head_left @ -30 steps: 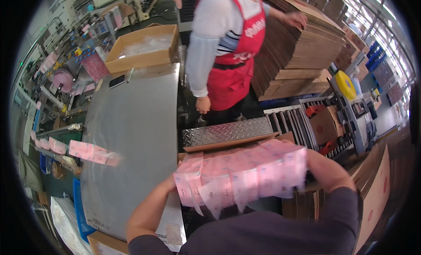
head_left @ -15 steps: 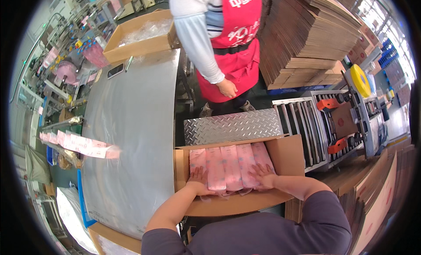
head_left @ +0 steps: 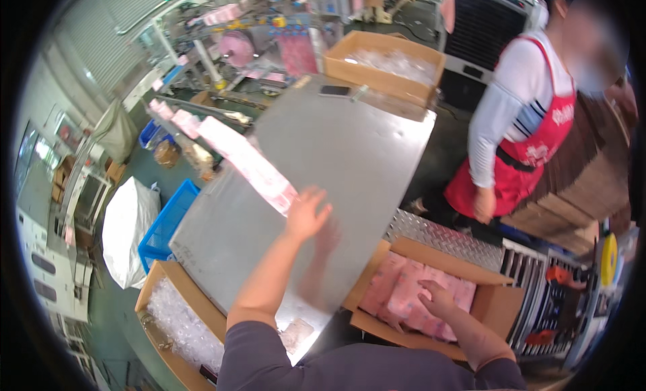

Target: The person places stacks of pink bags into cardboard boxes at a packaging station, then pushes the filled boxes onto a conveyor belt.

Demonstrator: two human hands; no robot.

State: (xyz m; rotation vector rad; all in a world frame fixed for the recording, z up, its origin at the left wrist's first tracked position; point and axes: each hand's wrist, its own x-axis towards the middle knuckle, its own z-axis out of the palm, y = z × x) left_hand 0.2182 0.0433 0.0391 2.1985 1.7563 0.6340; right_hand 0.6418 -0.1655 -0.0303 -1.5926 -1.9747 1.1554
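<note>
My left hand (head_left: 307,213) reaches over the metal table with its fingers apart, at the near end of a row of pink-and-white wrapped packs (head_left: 245,161). Nothing shows in its grasp; whether the fingertips touch the last pack I cannot tell. On the right, an open cardboard box (head_left: 494,317) holds pink wrapped packs (head_left: 407,290) lying side by side. My right hand (head_left: 437,300) is over these packs, seemingly resting on them, fingers loosely bent and apart, holding nothing.
A person in a red apron (head_left: 531,152) stands beyond the box. Boxes of clear plastic film stand at the table's far end (head_left: 383,64) and near left (head_left: 182,324). A phone (head_left: 334,91) lies on the metal table (head_left: 350,149). A blue crate (head_left: 168,223) stands left; rollers (head_left: 528,276) lie right.
My view has swung left. My left hand has left the packs in the box and moved over the table to the row's end. My right hand stays at the box, more loosely bent.
</note>
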